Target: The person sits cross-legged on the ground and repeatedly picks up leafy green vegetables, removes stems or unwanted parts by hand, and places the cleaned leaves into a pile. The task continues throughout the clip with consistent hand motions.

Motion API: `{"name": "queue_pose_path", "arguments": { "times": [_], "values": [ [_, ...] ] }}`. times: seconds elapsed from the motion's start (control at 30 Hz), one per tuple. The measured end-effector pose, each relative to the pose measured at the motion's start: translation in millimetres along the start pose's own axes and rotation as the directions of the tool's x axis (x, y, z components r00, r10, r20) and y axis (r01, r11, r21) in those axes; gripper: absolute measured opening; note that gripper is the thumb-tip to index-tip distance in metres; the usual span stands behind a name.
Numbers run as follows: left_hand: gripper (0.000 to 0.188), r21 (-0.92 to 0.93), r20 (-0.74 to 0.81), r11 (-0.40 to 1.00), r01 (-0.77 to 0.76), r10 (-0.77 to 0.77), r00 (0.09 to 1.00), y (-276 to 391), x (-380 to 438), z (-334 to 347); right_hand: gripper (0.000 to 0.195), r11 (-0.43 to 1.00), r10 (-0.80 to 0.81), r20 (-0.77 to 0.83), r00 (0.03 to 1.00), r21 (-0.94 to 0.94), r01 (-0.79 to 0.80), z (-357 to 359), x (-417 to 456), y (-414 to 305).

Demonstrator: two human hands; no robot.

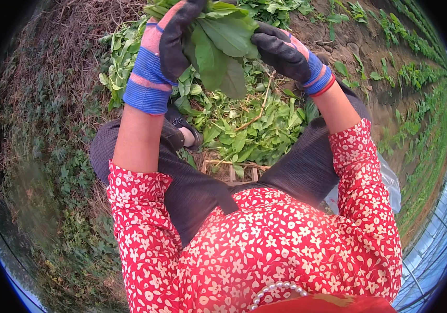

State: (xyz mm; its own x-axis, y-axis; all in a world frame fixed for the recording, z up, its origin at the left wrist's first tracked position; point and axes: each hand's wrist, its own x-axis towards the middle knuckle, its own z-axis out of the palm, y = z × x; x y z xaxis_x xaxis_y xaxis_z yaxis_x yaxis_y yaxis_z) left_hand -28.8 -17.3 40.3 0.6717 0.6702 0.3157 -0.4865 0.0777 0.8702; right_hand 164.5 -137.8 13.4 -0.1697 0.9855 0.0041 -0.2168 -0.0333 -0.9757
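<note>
At the top of the head view, my left hand (174,43) grips a bunch of broad green leaves (223,37), its stems pointing to the upper left. A striped glove with a dark coated palm covers this hand. My right hand (282,51), gloved alike, is at the right edge of the bunch. Its fingers are bent against the leaves, and whether they pinch any is hidden. Below the bunch, between my legs, lies a heap of loose green leaves (254,133) with dry stalks in it.
More picked greens lie in a pile (123,58) on the left and another pile (274,9) at the top. Dry stems and vines (51,98) cover the left side. Rows of green plants (419,78) grow in bare soil on the right. A clear plastic bag (389,184) sits by my right leg.
</note>
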Motion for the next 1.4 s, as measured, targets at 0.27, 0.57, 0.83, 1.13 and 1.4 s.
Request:
{"name": "queue_pose_path", "arguments": {
  "times": [0.27, 0.57, 0.83, 1.13, 1.4],
  "values": [
    [0.033, 0.233, -0.19, 0.861, -0.451, 0.496, 0.848, 104, 8, -48, 0.036, 0.502, 0.206, -0.287, 0.935, -0.79, -0.353, -47, 14, 100],
    [0.036, 0.96, -0.16, 0.28, -0.012, 0.584, 0.796, 125, -2, -57, 0.037, 0.198, 0.219, -0.197, 0.956, -0.95, -0.242, -38, 55, 148],
    [0.043, 0.995, -0.079, -0.002, 0.099, 0.58, 0.811, 139, -14, -48, 0.041, 0.096, 0.061, -0.389, 0.919, -0.914, -0.394, -27, 161, 188],
    [0.05, 0.991, -0.088, -0.026, 0.128, 0.59, 0.803, 125, -5, -38, 0.043, -0.051, 0.16, -0.496, 0.853, -0.868, -0.495, -43, 194, 191],
    [0.04, 0.924, -0.255, 0.383, 0.023, 0.569, 0.782, 113, 1, -16, 0.033, 0.265, 0.173, -0.519, 0.837, -0.794, -0.547, -60, 168, 187]
  ]
}}
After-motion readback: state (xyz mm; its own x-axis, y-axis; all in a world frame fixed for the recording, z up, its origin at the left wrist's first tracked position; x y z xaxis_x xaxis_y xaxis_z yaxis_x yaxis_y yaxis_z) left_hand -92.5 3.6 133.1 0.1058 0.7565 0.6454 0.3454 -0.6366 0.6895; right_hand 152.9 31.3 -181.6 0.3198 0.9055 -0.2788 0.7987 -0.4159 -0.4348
